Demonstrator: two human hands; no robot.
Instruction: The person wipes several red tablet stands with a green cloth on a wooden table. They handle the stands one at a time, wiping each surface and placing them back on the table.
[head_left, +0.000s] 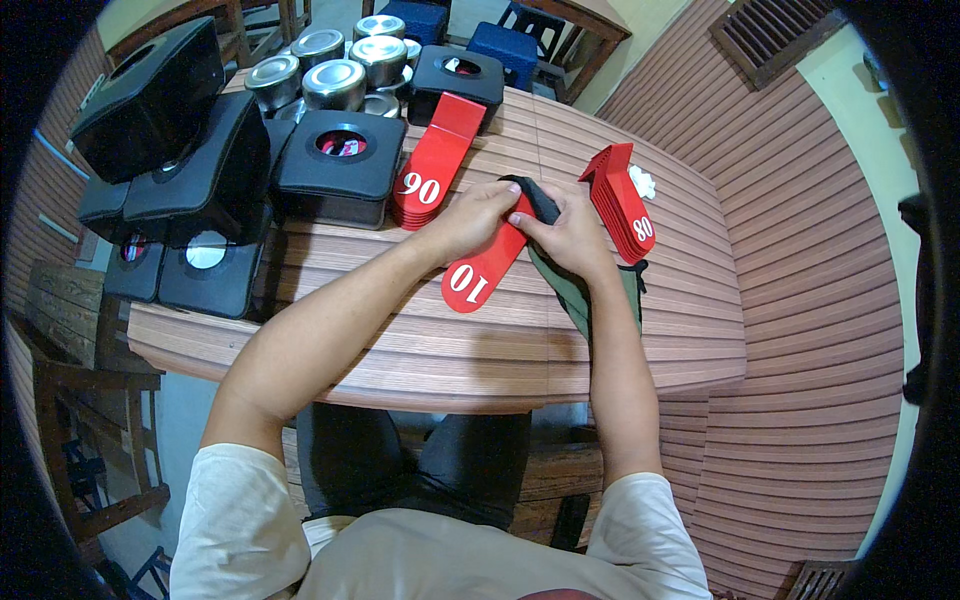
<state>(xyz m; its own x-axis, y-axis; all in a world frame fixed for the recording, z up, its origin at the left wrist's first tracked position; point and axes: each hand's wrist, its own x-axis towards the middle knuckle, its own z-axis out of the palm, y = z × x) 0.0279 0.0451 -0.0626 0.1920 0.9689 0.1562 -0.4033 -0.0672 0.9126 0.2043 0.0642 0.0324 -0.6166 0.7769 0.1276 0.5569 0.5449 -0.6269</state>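
Note:
A red table-number sign (484, 262) with a rounded end and white digits is held over the table, slanting down towards me. My left hand (480, 217) grips its upper part, thumb on top. From the other side my right hand (566, 229) pinches the same sign together with a green cloth (566, 292) edged in black. The cloth's dark edge wraps around the sign's far end, and the rest hangs down under my right forearm. A stack of similar red signs (439, 161) lies left of my hands, and another stack (622, 202) lies to their right.
Black tissue boxes (341, 161) are piled at the table's left, some tilted on others. Behind them stand stacked round metal containers (335, 84). A crumpled white tissue (642, 182) lies near the right stack. A ribbed wall panel (810, 247) borders the wood-look table (450, 352) on the right.

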